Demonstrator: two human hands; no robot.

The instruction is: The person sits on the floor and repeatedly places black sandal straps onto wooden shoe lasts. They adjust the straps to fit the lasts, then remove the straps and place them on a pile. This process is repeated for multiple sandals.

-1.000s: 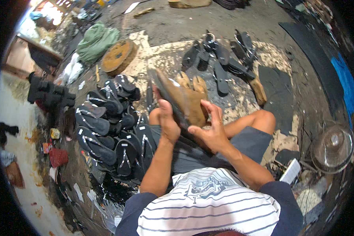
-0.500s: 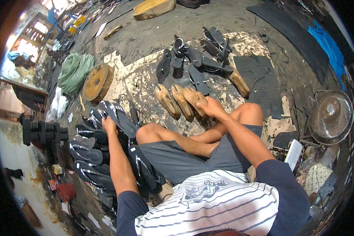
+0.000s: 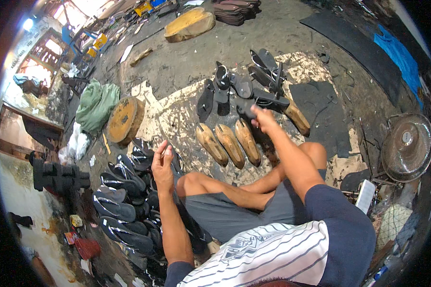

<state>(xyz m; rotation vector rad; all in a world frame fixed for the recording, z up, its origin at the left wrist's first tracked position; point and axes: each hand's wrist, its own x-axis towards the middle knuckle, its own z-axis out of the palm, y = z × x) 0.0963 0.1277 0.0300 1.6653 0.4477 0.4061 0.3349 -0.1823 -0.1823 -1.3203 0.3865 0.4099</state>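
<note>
My right hand (image 3: 264, 119) is closed around the near end of a black sandal sole (image 3: 245, 108), slightly blurred, in front of me. Just nearer to me, three wooden shoe lasts (image 3: 230, 146) lie side by side, and another last (image 3: 297, 119) rests to the right. Around the far side of that sole are several black sandals and soles (image 3: 221, 95). My left hand (image 3: 163, 167) is raised with its fingers stretched up and holds nothing. Beside it, a pile of black flip-flops (image 3: 124, 191) with light markings on their straps lies left of my knee.
A round wooden block (image 3: 125, 120) stands left, next to a green cloth (image 3: 97, 106). Black sheet material (image 3: 318, 115) lies on the right, and a fan (image 3: 404, 148) stands beyond it. Farther off are another wood block (image 3: 190, 25) and a stack of brown soles (image 3: 235, 11).
My left hand has let go of a flip-flop at the pile and lifted away. My right hand has left a wooden last and reached to the black sole. The view has shifted slightly.
</note>
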